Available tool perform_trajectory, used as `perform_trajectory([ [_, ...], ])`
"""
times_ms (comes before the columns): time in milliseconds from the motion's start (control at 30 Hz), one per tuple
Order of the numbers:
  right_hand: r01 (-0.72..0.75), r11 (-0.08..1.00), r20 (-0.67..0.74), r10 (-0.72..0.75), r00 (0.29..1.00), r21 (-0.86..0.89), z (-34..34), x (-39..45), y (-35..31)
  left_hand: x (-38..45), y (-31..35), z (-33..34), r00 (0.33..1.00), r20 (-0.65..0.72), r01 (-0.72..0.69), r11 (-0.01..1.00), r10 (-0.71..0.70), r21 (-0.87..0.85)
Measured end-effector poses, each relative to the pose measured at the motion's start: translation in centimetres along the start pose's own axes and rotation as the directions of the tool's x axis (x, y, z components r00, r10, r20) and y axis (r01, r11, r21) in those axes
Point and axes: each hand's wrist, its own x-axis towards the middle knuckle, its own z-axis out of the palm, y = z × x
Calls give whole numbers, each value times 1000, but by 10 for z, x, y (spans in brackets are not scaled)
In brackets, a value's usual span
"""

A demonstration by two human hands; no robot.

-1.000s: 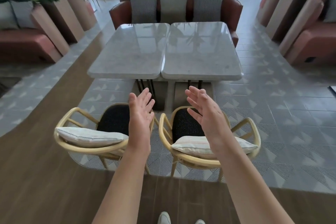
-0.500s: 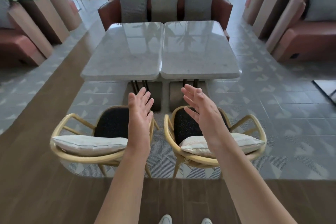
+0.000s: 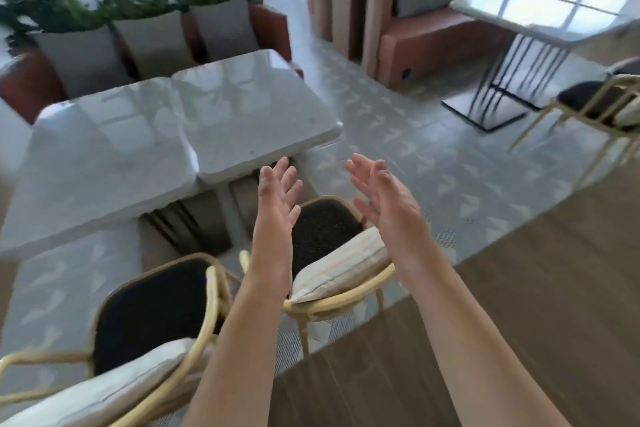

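Marble table (image 3: 242, 121) further left; apparently rattan chair (image 3: 322, 229)

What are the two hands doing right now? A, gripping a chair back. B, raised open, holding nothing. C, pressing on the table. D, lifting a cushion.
B: the left hand and the right hand are both up in the air with straight fingers, palms turned toward each other, above the chair and touching nothing.
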Motion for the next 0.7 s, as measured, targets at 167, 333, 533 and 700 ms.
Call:
perform_trajectory([
  [167, 39, 998, -204, -47, 978, -41, -93, -17, -17, 2, -3, 96, 976, 219, -14, 999, 4, 45],
  [333, 79, 995, -374, -98, 922, -67, -196, -37, -37, -9, -10, 207, 924, 382, -42, 998, 20, 47],
  [533, 108, 990, -490, -138, 861, -89, -320, -77, -59, -39, -24, 348, 842, 539, -14, 1000, 9, 5],
  [700, 105, 990, -618, -139, 773, -91, -418, -110, -75, -73, -29, 462, 747, 664, 5, 1000, 13, -25],
])
